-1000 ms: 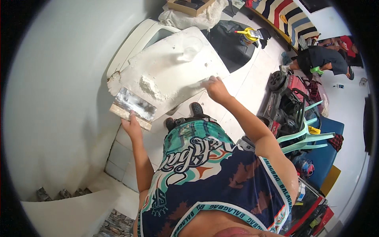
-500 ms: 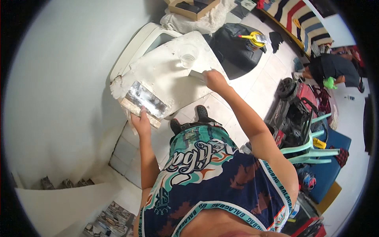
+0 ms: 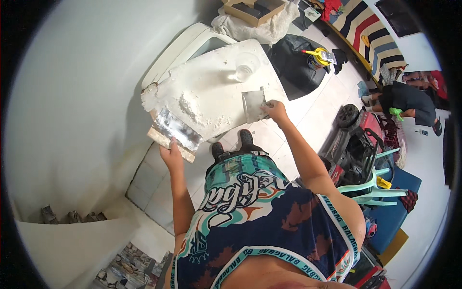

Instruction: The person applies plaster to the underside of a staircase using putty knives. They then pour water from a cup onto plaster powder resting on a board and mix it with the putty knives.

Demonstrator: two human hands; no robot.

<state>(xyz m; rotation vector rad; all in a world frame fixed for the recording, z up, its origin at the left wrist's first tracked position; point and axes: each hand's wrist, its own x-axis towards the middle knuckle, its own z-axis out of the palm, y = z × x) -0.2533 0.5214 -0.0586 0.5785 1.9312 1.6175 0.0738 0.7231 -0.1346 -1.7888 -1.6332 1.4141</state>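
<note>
My left hand (image 3: 172,153) is closed on the wooden edge of a rectangular metal-faced plate (image 3: 178,129) with whitish smears. That plate lies at the near left corner of a white work surface (image 3: 211,62). My right hand (image 3: 275,111) pinches one side of a thin rectangular metal scraper (image 3: 253,105), which is tilted flat-side up near the surface's right edge. Between the two tools lies a loose heap of white powder (image 3: 190,108), with crumbs scattered beside it. Beyond the scraper stands a clear plastic container (image 3: 244,72).
A white plastic chair (image 3: 163,62) touches the surface's far side by the wall. An open cardboard box (image 3: 255,12) rests on a white sack. On a black-covered object stands a can with a yellow tool (image 3: 317,55). To the right are a stroller-like frame, a green chair (image 3: 373,188) and a bending person (image 3: 409,103).
My right hand has moved right and nearer, and the scraper has turned from edge-on to showing its flat face. More white powder shows on the surface. My left hand keeps its grip.
</note>
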